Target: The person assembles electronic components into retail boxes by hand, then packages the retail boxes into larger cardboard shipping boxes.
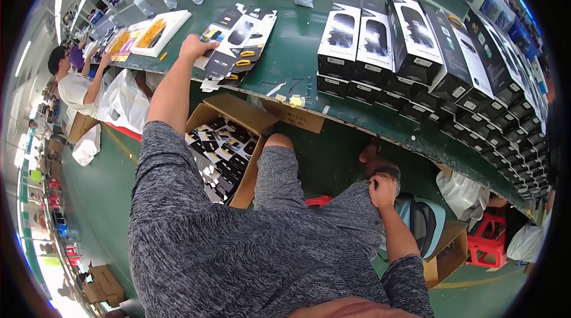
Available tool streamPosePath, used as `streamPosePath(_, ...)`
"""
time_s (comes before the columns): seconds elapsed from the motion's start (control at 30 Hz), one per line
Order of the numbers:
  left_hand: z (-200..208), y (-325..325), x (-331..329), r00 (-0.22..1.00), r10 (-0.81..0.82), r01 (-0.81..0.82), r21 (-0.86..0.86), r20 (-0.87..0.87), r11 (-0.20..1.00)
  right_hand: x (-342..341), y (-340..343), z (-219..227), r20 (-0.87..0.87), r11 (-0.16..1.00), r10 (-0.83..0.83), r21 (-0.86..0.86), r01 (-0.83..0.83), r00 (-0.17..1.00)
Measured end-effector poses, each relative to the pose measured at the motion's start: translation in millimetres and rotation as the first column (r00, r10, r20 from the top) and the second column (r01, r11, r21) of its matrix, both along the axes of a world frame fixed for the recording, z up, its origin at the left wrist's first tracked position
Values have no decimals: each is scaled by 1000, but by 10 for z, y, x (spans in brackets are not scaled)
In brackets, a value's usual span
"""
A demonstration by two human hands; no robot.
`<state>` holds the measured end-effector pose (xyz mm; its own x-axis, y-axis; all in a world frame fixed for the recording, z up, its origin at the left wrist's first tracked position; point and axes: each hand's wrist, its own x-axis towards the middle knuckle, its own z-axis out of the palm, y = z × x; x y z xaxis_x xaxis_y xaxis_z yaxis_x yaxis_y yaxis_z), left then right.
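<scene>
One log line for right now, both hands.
left hand: at flat cartons | right hand: on grey shorts | table: boxes stacked right

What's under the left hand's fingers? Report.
A pile of flat printed card pieces, mostly black and white, on the green bench. The left hand hides part of the pile's left edge; upper pieces cover most of those below.

Black, white and orange at the left fingers (203, 46): that's the cardboard (241, 35)! Green table (294, 38) beneath, white tray (176, 27) to their left, black-and-white boxes (375, 41) well right, and mottled grey shorts (351, 208) under the right fingers (376, 187)!
</scene>
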<state>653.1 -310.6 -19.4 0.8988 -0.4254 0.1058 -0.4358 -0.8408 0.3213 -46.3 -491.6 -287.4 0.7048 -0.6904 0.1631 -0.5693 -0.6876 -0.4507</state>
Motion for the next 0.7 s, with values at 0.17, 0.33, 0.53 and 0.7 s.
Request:
streamPosePath(0.17,706,340,-273,920,-161,250,-222,357,942,47,5,-44,-12,1000,12,5,-11,1000)
streamPosePath(0.33,917,857,-1741,937,-271,349,-580,219,736,157,108,280,-56,903,12,430,13,998)
streamPosePath(0.53,-581,1063,-3794,817,-576,340,-798,-11,497,1082,802,1609,821,247,-145,571,-783,553)
streamPosePath(0.7,-811,692,-4296,583,-812,396,-865,-22,308,1067,734,1975,786,510,-465,614,-602,407)
